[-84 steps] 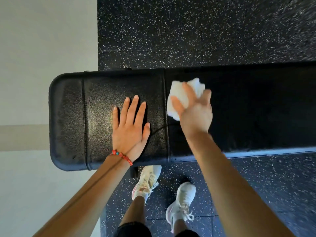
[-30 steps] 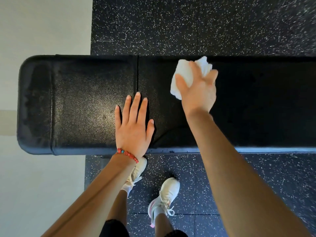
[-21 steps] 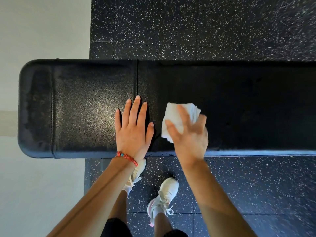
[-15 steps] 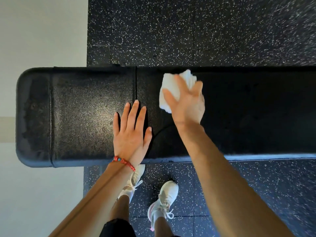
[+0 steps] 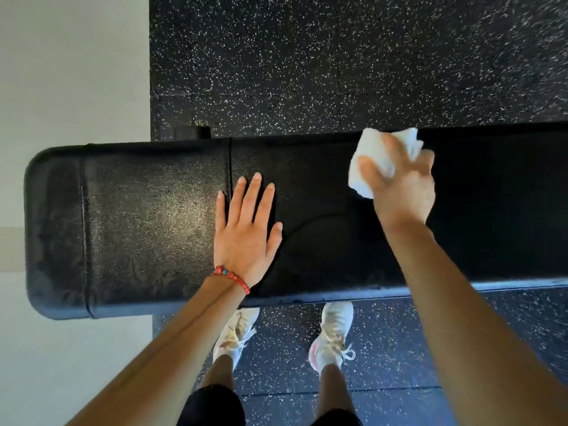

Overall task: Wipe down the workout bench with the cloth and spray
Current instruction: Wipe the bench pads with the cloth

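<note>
The black padded workout bench [image 5: 147, 229] runs left to right across the view, its rounded end at the left. My left hand [image 5: 246, 232] lies flat on the pad just right of a seam, fingers spread, with a red bead bracelet at the wrist. My right hand [image 5: 402, 186] presses a crumpled white cloth [image 5: 365, 161] against the pad near the bench's far edge, to the right of my left hand. No spray bottle is in view.
Black speckled rubber floor [image 5: 307, 56] lies beyond and in front of the bench. A pale floor strip [image 5: 70, 72] is at the left. My two white sneakers [image 5: 333, 333] stand close against the bench's near edge.
My right hand has slid the cloth to the right along the far edge of the pad. My left hand stays flat on the pad. My feet have shifted apart.
</note>
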Demonstrator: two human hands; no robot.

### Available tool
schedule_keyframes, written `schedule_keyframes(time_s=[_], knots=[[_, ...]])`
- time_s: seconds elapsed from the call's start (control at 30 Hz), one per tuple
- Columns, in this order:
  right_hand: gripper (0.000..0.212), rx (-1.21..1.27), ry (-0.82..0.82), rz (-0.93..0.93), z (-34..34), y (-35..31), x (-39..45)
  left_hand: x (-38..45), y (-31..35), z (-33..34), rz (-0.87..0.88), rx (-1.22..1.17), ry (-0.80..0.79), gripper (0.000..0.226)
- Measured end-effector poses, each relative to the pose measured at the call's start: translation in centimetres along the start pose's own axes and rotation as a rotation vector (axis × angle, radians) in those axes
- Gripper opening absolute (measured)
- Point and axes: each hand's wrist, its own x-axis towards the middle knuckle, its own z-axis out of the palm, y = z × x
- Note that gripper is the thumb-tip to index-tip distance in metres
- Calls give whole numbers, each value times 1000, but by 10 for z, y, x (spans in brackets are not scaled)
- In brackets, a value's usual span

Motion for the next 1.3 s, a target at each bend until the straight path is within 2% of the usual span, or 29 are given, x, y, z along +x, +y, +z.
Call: schedule_keyframes(time_s=[0.13, 0.23, 0.33, 0.4, 0.53, 0.57, 0.7, 0.77, 0.87, 0.97, 1.0, 1.07, 1.13, 1.23, 1.3], knots=[[58, 55, -18, -5, 5, -15, -8, 0, 1, 1, 4, 34, 18, 55], [51, 113, -112, -259, 14, -40, -27, 0, 9, 0, -30, 24, 57, 55], [48, 113, -67, -405, 8, -30, -23, 3, 33, 1, -27, -6, 92, 55], [54, 54, -110, -361, 1, -1, -9, 4, 50, 4, -22, -23, 95, 55], [81, 3, -26, -75, -24, 70, 24, 4, 74, 15, -65, -30, 59, 55], [81, 16, -29, -41, -30, 79, 28, 3, 75, 17, -74, -22, 49, 55], [56, 86, -8, -34, -30, 72, 17, 2, 76, 19, -79, 7, 47, 56], [60, 103, -52, -83, -23, 55, -2, 1, 76, 19, -83, 1, 46, 57], [53, 76, -160, -310, -17, 36, -40, 1, 77, 19, -88, -5, 52, 57], [48, 59, -34, -447, -21, 48, -42, 1, 77, 19, -92, -10, 44, 57], [50, 32, -49, -403, -24, 59, -37, 1, 76, 20, -93, -13, 45, 57], [62, 7, -104, -202, -28, 88, -28, 1, 75, 20, -92, -22, 40, 57], [74, 71, -9, -40, -31, 107, -27, 2, 76, 19, -84, -32, 46, 57], [60, 154, 25, 52, -27, 99, -41, -3, 77, 16, -95, -69, 63, 56], [56, 145, -22, -7, -22, 78, -63, -11, 80, 15, -87, -77, 78, 55]])
